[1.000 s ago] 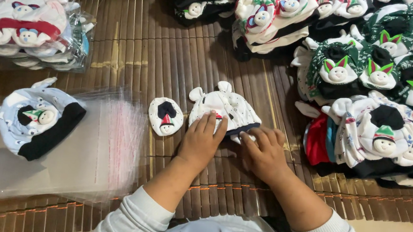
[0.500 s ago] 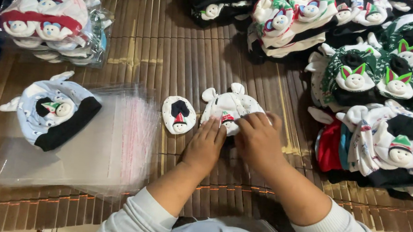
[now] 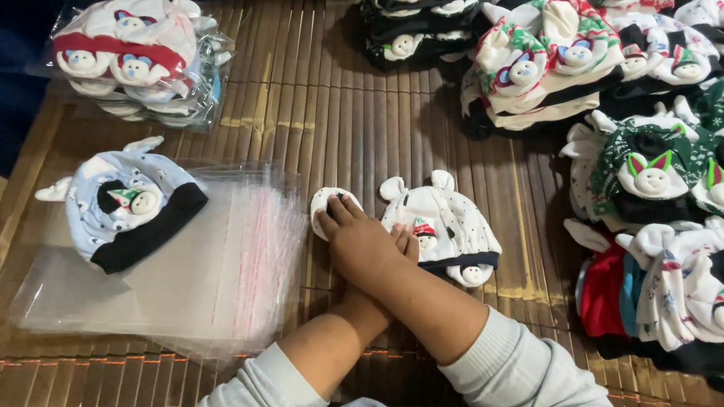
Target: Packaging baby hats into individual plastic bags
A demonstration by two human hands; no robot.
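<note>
Spread over a slatted bamboo mat (image 3: 300,111): heaps of baby hats (image 3: 670,169) to the right, a stack of clear bags (image 3: 224,279) to the left with a blue hat (image 3: 126,209) on top. Between them, straight ahead of the hands, a white dotted hat (image 3: 447,224), long axis slanting from upper left to lower right. Just left of it, not touching, a small white mitten (image 3: 327,202). Crossed at the wrists: right hand (image 3: 362,247) flat on the mitten, fingers spread, clearly the nearer one; left hand (image 3: 408,241) mostly hidden beneath, fingertips at the hat's edge, grip impossible to tell.

Forearms crossed, r. hand (image 3: 364,246) flat atop l. hand (image 3: 407,241)
</note>
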